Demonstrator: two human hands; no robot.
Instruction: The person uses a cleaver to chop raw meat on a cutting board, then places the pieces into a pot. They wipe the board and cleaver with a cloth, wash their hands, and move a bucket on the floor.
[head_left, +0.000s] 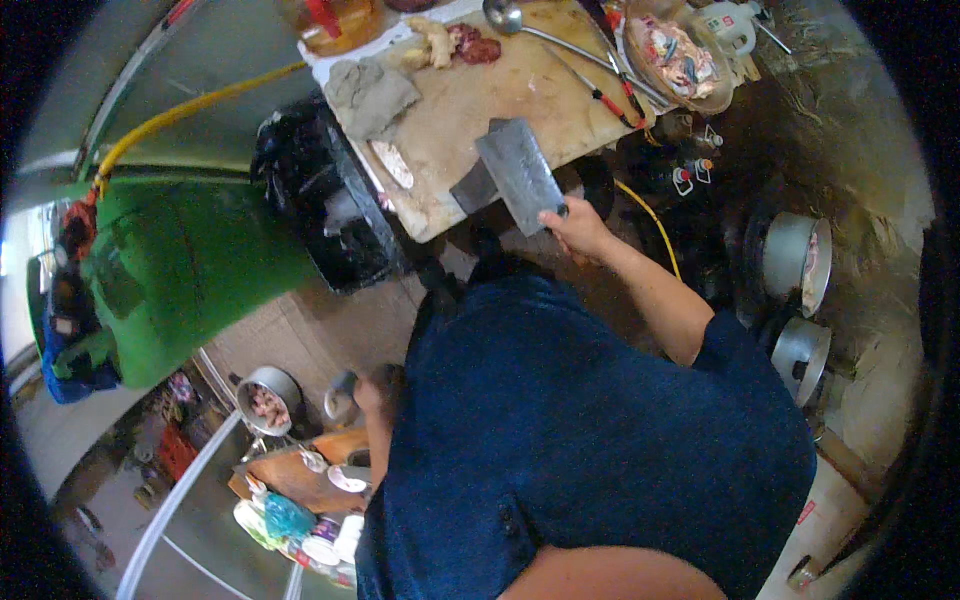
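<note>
My right hand (577, 229) grips a broad steel cleaver (525, 178), its blade above the near edge of a worn cutting board (465, 124). Partly beneath that blade lies a second dark flat piece (474, 189), perhaps another blade. On the board I see pieces of ginger (435, 41), dark red meat (476, 46) and a crumpled grey cloth (371, 97). Low at my left side, my left hand (369, 395) is beside a small round metal vessel (341, 397). Blur hides whether its fingers hold the vessel.
A ladle (504, 16) and a red-handled knife (592, 90) rest on the board. To its right sits a bowl of meat scraps (682, 60). A pot of meat chunks (268, 403) stands at left, by a black-bagged bin (300, 172). Pots (787, 251) line the right side.
</note>
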